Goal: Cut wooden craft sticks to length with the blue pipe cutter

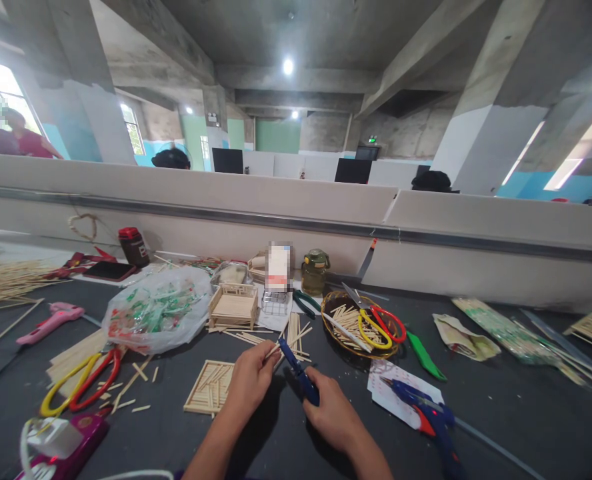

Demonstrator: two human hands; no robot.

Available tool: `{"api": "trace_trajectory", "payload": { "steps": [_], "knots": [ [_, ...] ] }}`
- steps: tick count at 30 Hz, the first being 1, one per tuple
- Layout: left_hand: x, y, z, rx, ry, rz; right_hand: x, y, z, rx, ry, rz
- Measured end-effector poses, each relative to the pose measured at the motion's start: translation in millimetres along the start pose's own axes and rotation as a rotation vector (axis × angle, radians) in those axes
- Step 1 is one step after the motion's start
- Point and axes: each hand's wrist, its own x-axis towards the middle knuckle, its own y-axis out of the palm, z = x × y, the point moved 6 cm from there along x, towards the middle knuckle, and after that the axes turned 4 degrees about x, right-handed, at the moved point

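Note:
My left hand [250,373] is closed, its fingertips pinching a thin wooden stick [278,348]. Closed around a dark blue hand tool [299,369], perhaps a cutter, is my right hand [329,407]. The tool's narrow end meets the stick at my left fingertips; its exact kind is hard to make out. Beside my left wrist lies a small square wooden frame panel [207,387] with short sticks on it. Loose sticks [296,333] lie just beyond my hands. A small wooden bed-like model [233,305] stands farther back.
A wicker basket [333,340] holds short sticks and red-yellow scissors [376,330]. To its right are a green knife [426,357] and a blue glue gun [421,400]. Left are a plastic bag [159,310], more scissors [83,380], a pink glue gun [51,322] and a purple power strip [83,437].

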Motion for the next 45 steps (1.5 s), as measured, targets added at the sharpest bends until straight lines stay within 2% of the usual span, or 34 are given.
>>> {"api": "trace_trajectory", "payload": {
  "steps": [15, 27, 32, 40, 45],
  "knots": [
    [5.9, 7.1, 12.5, -0.122, -0.005, 0.111, -1.2, -1.1, 2.9, -0.009, -0.001, 0.007],
    [7.6, 8.4, 16.5, -0.146, -0.014, 0.130, 0.4, -0.1, 2.2, 0.001, -0.028, 0.008],
    [5.0, 8.8, 15.7, -0.081, -0.022, 0.089, 0.8, -0.4, 0.3, -0.012, -0.011, -0.007],
    [0.5, 2.9, 3.7, 0.000, -0.015, -0.046, 1.7, -0.9, -0.9, 0.013, -0.003, -0.009],
    [0.8, 1.8, 4.1, 0.001, -0.029, -0.056, 2.2, 0.5, -2.7, 0.043, -0.005, 0.005]
  ]
}}
